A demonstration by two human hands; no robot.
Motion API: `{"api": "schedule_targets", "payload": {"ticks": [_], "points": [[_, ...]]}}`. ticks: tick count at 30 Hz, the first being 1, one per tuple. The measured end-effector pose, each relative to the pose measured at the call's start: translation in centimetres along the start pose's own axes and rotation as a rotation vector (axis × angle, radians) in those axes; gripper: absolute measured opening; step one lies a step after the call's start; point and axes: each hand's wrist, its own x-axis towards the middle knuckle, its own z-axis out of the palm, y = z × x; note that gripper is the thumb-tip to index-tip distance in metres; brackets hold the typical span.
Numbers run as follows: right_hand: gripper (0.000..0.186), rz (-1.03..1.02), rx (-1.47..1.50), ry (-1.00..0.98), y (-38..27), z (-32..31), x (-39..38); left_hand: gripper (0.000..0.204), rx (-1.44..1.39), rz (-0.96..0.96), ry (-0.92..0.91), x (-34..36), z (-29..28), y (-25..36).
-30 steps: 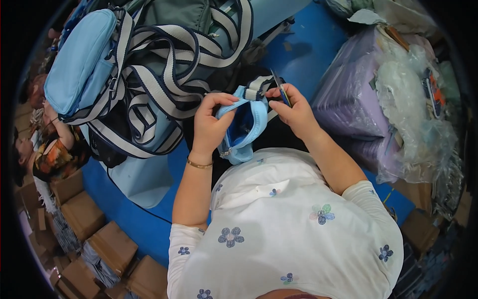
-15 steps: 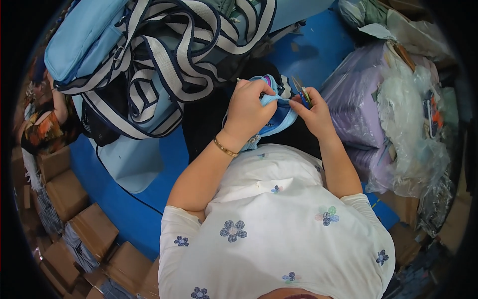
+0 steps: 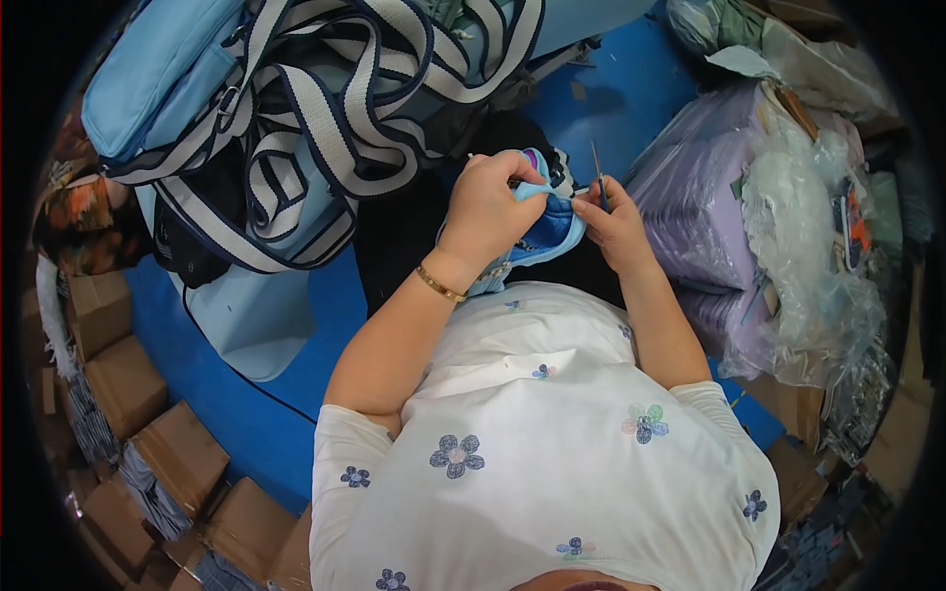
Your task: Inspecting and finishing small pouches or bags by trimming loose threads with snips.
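Note:
In front of my lap is a small light blue fabric bag (image 3: 558,250) with a darker blue lining, its opening facing up. My left hand (image 3: 485,209) is closed, pinching the bag's edge between thumb and fingers. A bracelet circles that wrist. On the bag's other side my right hand (image 3: 618,229) is closed round a small pair of scissors (image 3: 600,175), blades pointing up and away from me. The right thumb and fingertips are close to the bag's right edge; whether they grip the fabric I cannot tell. Part of the bag is hidden behind my left hand.
Long white straps with navy edges (image 3: 340,128) lie tangled over light blue bags (image 3: 163,74) at the far left. Purple goods in clear plastic (image 3: 705,212) are stacked on the right. Cardboard boxes (image 3: 177,455) stand lower left on the blue floor (image 3: 246,424). Another person's patterned clothing (image 3: 94,227) shows at far left.
The scissors have turned in my right hand, from leaning left to nearly upright. That hand has shifted slightly and more blue lining shows. My left hand keeps its pinch.

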Motion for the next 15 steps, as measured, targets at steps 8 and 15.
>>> {"api": "schedule_targets", "payload": {"ticks": [8, 15], "points": [[0.024, -0.011, 0.077, -0.046, 0.5, 0.1, -0.4, 0.014, -0.036, -0.002, -0.01, -0.8, -0.5, 0.5], [0.025, -0.122, -0.016, -0.007, 1.1, 0.8, -1.7, 0.037, 0.117, 0.308, -0.02, -3.0, -2.1, 0.3]]}}
